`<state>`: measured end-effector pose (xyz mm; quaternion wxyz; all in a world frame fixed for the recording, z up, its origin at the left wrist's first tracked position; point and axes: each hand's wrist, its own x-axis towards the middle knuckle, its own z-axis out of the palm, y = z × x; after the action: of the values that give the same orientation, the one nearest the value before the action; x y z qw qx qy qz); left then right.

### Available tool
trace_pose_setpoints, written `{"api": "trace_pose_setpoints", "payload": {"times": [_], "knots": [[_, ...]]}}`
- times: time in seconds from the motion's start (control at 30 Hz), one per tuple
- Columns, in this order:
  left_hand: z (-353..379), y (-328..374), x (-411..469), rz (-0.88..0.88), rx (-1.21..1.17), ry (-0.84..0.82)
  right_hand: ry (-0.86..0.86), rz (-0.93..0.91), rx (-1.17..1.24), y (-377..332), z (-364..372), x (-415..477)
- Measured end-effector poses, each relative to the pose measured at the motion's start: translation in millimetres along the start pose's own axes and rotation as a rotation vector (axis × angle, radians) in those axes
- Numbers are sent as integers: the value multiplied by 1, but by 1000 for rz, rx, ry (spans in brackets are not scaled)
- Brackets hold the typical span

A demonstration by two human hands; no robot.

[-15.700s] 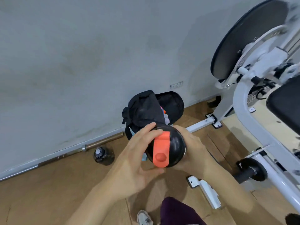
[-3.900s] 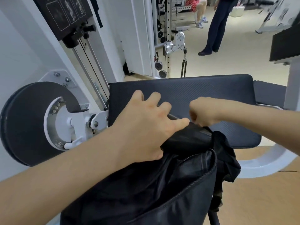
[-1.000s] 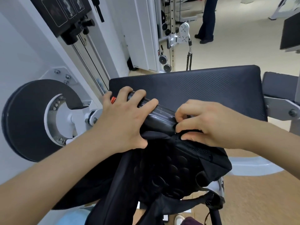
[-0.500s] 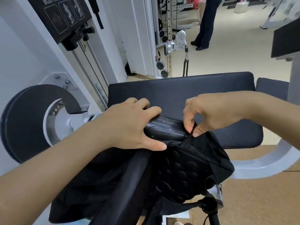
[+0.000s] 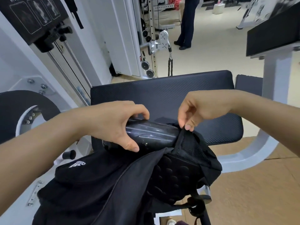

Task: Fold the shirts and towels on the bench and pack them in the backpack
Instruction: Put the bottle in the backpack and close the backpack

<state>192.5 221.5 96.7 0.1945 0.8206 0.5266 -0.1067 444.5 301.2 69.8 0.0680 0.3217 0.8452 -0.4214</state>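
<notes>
A black backpack [image 5: 175, 176] lies on its side on the black padded bench [image 5: 162, 93], with its padded back panel facing me. My left hand [image 5: 112, 125] grips a dark glossy bottle [image 5: 152, 137] that lies sideways, its right end inside the backpack's mesh side pocket [image 5: 190, 148]. My right hand [image 5: 198, 111] pinches the top edge of that pocket just right of the bottle. No shirts or towels are in view.
A white weight machine with a black disc [image 5: 17, 108] stands at the left. Cable pulleys [image 5: 160, 39] and a standing person's legs [image 5: 186, 26] are behind the bench. Another black pad [image 5: 274, 33] on a white post is at the right. Wooden floor lies below right.
The bottle has slid to the right, deeper into the side pocket. My right hand has gone from flat on the pocket to pinching its edge and lifting it.
</notes>
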Motion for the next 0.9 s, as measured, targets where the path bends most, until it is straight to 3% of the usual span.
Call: {"api": "trace_pose_setpoints", "payload": {"times": [0.17,0.5,0.73,0.9], "knots": [[0,5,-1,-5,-26,-34,92,181,299,6,11,13],[6,28,-6,17,79,43,-16,426,146,-2,11,8],[7,51,-9,-16,303,186,341,195,505,-20,29,16],[-2,50,-14,-93,148,213,503,86,295,-32,41,12]]}}
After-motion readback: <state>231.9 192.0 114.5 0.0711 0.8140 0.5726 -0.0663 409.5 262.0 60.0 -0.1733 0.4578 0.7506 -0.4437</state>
